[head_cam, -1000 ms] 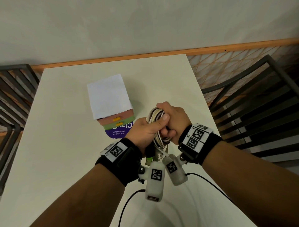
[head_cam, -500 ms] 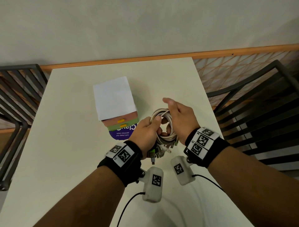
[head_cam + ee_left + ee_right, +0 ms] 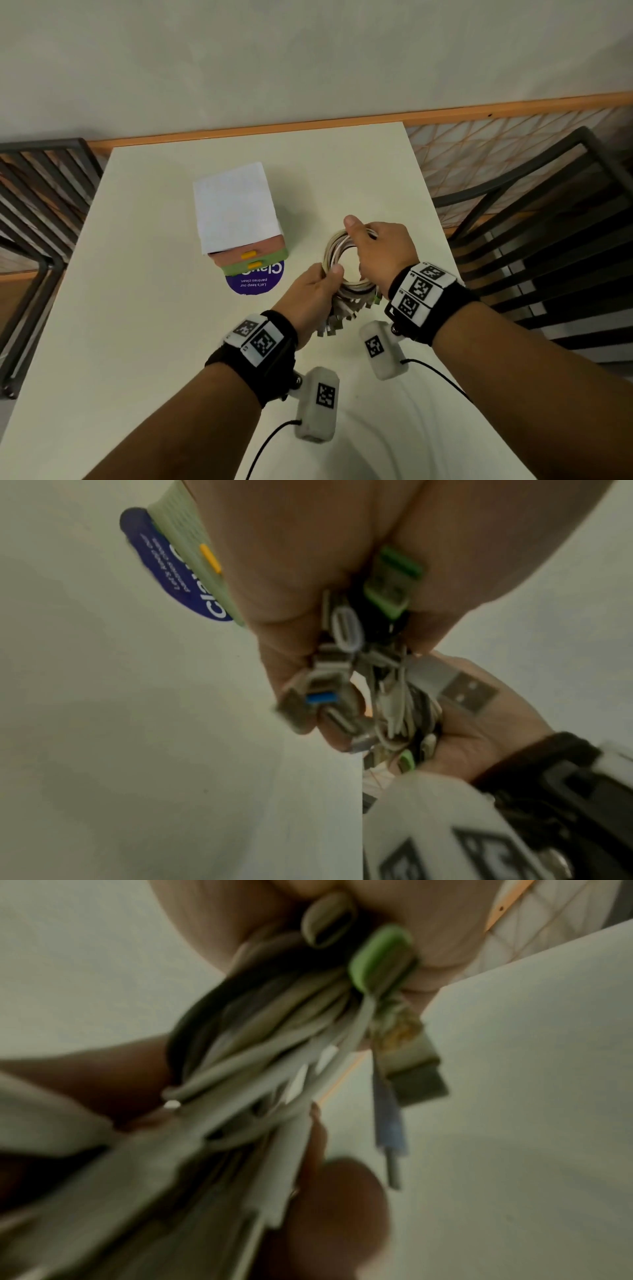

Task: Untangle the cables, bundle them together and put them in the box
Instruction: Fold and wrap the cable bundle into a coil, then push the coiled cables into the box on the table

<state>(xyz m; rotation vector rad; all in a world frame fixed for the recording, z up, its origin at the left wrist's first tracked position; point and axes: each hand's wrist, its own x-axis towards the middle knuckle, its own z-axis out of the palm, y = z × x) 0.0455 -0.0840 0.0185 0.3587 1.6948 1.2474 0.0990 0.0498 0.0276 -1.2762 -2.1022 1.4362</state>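
A coil of several white and grey cables (image 3: 334,251) hangs above the table, its plug ends (image 3: 342,313) fanned out toward me. My left hand (image 3: 318,287) pinches the coil's near-left side, thumb on top. My right hand (image 3: 373,250) grips the far-right side, thumb hooked over the top loop. The left wrist view shows USB plugs (image 3: 346,685) bunched in my palm, one green (image 3: 394,582). In the blurred right wrist view the cables (image 3: 267,1047) run across the palm. The box (image 3: 239,219), white-topped with pink and green layers, stands left of the coil.
A purple round sticker (image 3: 255,279) lies on the cream table (image 3: 137,308) under the box's near edge. Dark slatted chairs (image 3: 548,233) stand to the right and left of the table. A wall with an orange skirting strip (image 3: 342,118) runs behind it.
Both hands have moved apart, opening the tight bundle into a round loop. The right hand shifted from clasping beside the left hand to holding the far side of the coil.
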